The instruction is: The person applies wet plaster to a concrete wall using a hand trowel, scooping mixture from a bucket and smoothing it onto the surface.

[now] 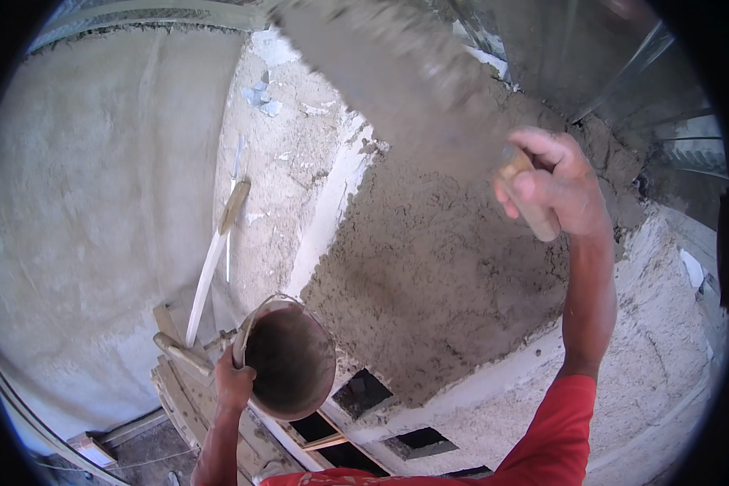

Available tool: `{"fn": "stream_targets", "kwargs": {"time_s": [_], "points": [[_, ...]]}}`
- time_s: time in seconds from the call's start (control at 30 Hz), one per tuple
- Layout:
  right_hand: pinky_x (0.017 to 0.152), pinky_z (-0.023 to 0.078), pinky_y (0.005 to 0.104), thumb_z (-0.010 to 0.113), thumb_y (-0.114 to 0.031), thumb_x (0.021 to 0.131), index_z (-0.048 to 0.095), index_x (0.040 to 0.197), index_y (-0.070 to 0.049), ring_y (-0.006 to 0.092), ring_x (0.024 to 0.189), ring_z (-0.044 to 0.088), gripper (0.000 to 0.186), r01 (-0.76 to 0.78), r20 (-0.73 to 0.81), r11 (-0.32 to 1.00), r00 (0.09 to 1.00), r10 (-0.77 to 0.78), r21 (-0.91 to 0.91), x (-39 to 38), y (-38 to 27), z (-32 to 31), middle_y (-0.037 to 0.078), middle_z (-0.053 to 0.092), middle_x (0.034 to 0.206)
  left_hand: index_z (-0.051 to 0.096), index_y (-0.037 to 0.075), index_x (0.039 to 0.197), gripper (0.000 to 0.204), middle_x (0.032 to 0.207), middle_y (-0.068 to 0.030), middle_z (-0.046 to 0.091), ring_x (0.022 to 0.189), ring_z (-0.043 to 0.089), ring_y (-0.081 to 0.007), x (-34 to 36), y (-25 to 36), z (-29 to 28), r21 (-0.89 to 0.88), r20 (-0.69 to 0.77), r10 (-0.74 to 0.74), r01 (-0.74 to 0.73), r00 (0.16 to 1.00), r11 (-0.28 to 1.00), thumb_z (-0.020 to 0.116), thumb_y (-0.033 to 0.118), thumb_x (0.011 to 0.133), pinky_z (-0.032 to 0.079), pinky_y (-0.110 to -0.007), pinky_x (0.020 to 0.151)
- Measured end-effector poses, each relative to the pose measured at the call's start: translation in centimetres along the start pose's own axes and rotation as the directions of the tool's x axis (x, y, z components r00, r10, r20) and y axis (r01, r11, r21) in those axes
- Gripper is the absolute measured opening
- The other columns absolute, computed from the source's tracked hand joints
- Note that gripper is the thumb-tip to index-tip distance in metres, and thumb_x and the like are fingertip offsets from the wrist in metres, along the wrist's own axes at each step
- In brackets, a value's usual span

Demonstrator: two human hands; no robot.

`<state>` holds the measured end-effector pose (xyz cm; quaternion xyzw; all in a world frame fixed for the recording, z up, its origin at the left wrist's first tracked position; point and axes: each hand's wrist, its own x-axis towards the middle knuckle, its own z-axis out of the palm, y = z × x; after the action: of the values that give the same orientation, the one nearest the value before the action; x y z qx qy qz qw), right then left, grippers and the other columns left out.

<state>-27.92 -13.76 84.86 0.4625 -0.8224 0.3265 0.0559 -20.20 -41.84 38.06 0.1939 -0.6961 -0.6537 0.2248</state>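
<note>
My right hand (563,174) is wrapped round the wooden handle of a trowel (539,215), raised at the upper right. Grey mortar covers the trowel's blade, which is smeared by motion and reaches toward the upper middle. Behind and below it spreads a rough patch of wet grey mortar (445,283) on the wall, bordered by pale, coarse plaster. Low in the middle, my left hand (235,381) grips a bucket (326,356) at its side, by the rim and wire handle. The bucket's mouth faces me; dark residue coats its inside, and its bottom is hard to make out.
A smooth grey wall (97,202) fills the left. Wooden boards (178,397) lie beside the bucket, with a long pale tool with a wooden handle (235,206) leaning above them. Dark square openings (363,393) lie below the mortar patch. Clear sheeting (624,73) hangs at the upper right.
</note>
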Motion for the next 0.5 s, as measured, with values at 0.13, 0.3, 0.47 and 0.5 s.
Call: {"fn": "stream_targets", "kwargs": {"time_s": [0.13, 0.3, 0.47, 0.5], "points": [[0.051, 0.048, 0.0294, 0.071, -0.029, 0.088, 0.063, 0.120, 0.003, 0.0129, 0.056, 0.058, 0.045, -0.172, -0.289, 0.980, 0.938, 0.193, 0.097, 2.8, 4.6, -4.2, 0.008, 0.064, 0.078, 0.064, -0.002, 0.118, 0.054, 0.084, -0.0181, 0.068, 0.075, 0.064, -0.0275, -0.7, 0.8, -0.5, 0.021, -0.021, -0.040, 0.040, 0.999, 0.999, 0.059, 0.001, 0.065, 0.051, -0.038, 0.075], [0.054, 0.049, 0.0293, 0.071, -0.030, 0.089, 0.062, 0.127, -0.003, 0.0124, 0.058, 0.056, 0.047, -0.425, -0.694, 0.832, 0.716, 0.068, -0.357, 2.0, 8.6, -8.4, 0.006, 0.062, 0.078, 0.063, -0.004, 0.119, 0.059, 0.089, -0.0156, 0.069, 0.079, 0.063, -0.0240, -2.0, -1.4, -0.2, 0.089, 0.009, -0.129, 0.127, 0.992, 0.988, 0.059, 0.000, 0.061, 0.050, -0.035, 0.078], [0.057, 0.050, 0.0298, 0.071, -0.030, 0.089, 0.060, 0.129, -0.002, 0.0125, 0.061, 0.057, 0.051, -0.434, -0.642, 0.803, 0.762, 0.084, -0.409, -0.2, 8.1, -4.3, 0.007, 0.062, 0.081, 0.064, -0.004, 0.119, 0.058, 0.090, -0.0185, 0.070, 0.082, 0.065, -0.0276, -2.9, -2.8, -0.2, 0.167, -0.003, -0.126, 0.125, 0.992, 0.978, 0.060, 0.001, 0.062, 0.051, -0.038, 0.080], [0.057, 0.051, 0.0298, 0.071, -0.030, 0.089, 0.058, 0.131, -0.002, 0.0128, 0.062, 0.058, 0.053, -0.468, -0.612, 0.791, 0.776, 0.154, -0.394, -0.9, 7.7, -2.9, 0.008, 0.063, 0.084, 0.064, -0.004, 0.119, 0.058, 0.091, -0.0190, 0.070, 0.082, 0.066, -0.0281, -3.0, -2.8, -0.1, 0.155, 0.001, -0.133, 0.131, 0.991, 0.979, 0.060, 0.001, 0.062, 0.051, -0.038, 0.081]]}}
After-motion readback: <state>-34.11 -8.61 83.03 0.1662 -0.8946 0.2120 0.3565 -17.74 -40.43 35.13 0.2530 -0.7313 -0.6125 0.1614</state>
